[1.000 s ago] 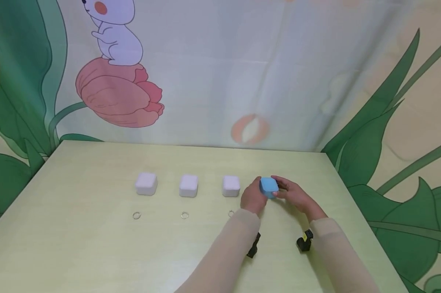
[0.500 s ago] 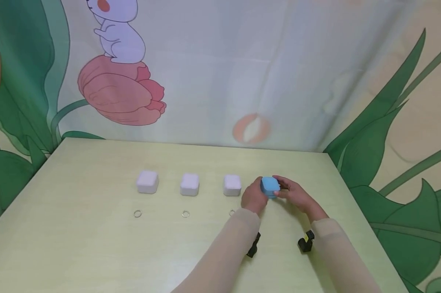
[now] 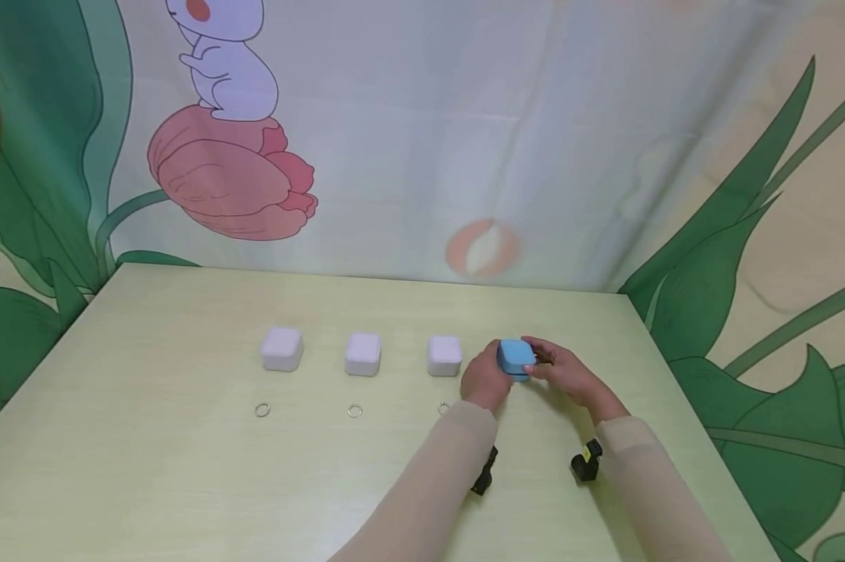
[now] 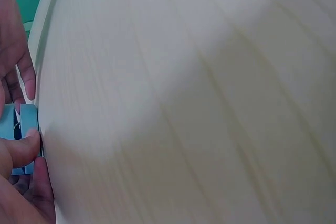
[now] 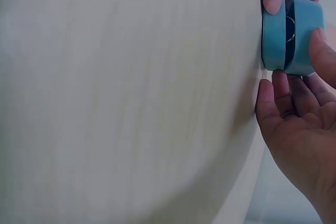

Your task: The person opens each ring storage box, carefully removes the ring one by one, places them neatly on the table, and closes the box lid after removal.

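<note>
A small blue jewelry box [image 3: 516, 355] is between both hands near the back right of the table. My left hand [image 3: 485, 376] grips its lower half, thumb pressed on the near side in the left wrist view. My right hand [image 3: 569, 380] pinches the lid [image 5: 308, 35], its thumb on the front. A dark gap separates lid and base [image 5: 274, 40], and a thin ring [image 5: 291, 27] shows inside it. The base sits right at the tabletop.
Three pale lilac boxes [image 3: 282, 349], [image 3: 362, 354], [image 3: 444, 356] stand in a row to the left. In front of each lies a ring [image 3: 263, 410], [image 3: 355, 410], [image 3: 443, 407], the rightmost partly hidden by the left sleeve. A printed curtain [image 3: 394, 156] hangs behind.
The blue lid has tipped toward level over the base, and a dark seam now shows below it. Both hands keep about the same place; the head view shifted slightly.
</note>
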Motion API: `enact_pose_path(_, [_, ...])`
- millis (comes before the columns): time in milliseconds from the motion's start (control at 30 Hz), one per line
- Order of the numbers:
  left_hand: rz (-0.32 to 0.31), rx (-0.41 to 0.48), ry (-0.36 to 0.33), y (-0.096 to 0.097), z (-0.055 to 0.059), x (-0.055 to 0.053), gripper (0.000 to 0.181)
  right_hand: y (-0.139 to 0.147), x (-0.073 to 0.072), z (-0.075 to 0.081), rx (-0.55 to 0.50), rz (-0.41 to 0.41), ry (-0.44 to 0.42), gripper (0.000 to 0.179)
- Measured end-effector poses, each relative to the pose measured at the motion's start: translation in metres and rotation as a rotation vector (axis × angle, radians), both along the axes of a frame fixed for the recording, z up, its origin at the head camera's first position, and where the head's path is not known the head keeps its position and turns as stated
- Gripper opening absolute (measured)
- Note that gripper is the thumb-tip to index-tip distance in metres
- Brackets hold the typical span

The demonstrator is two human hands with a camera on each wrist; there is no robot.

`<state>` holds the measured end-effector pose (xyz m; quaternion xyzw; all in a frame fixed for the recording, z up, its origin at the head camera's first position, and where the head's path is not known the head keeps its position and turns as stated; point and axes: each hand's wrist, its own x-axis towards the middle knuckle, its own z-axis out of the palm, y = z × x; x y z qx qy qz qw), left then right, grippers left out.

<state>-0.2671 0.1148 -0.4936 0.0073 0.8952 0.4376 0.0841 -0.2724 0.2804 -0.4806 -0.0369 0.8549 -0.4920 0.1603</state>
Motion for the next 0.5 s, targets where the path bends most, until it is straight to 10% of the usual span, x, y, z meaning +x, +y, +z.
enact_pose_path(500, [0.027, 0.005, -0.011, 0.0015, 0.0011, 0.0024, 0.067, 0.0012, -0.0028, 0.0053, 0.007, 0.023, -0.042, 0.065])
